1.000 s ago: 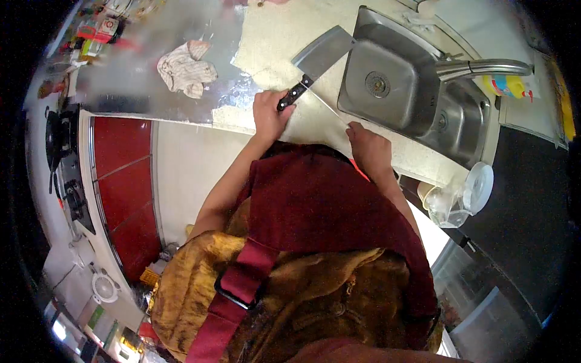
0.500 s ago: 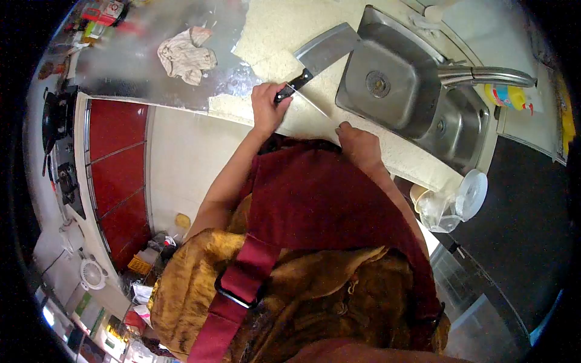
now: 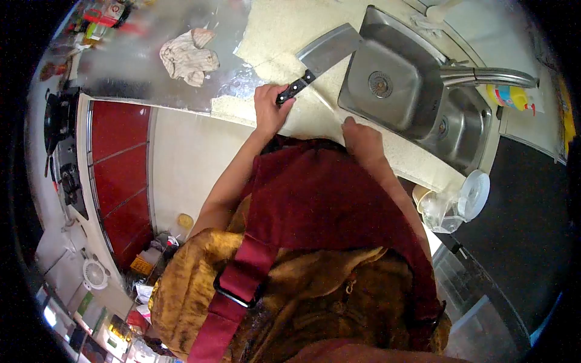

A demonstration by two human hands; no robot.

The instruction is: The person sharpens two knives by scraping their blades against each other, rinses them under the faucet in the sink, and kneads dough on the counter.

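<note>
1. The cleaver is above the pale surface, between the left hand and the sink, its broad blade slanting away from the person; the blade's far corner appears at the sink's rim.
2. The left hand has its grip wrapped around the rear of the cleaver's black, riveted handle.
3. The right hand holds the end of a thin pale rod in a narrow grip, fingers curled in. The rod points toward the join of handle and blade; I cannot tell whether it touches.
4. The metal sink, just beyond the blade, has a larger and a smaller basin.
5. A faucet is by the smaller basin, with a yellow bottle near it.
6. A crumpled, light cloth lies on the grey part of the surface, well apart from the cleaver.
7. A clear container sits near the surface's right-hand corner.
</note>
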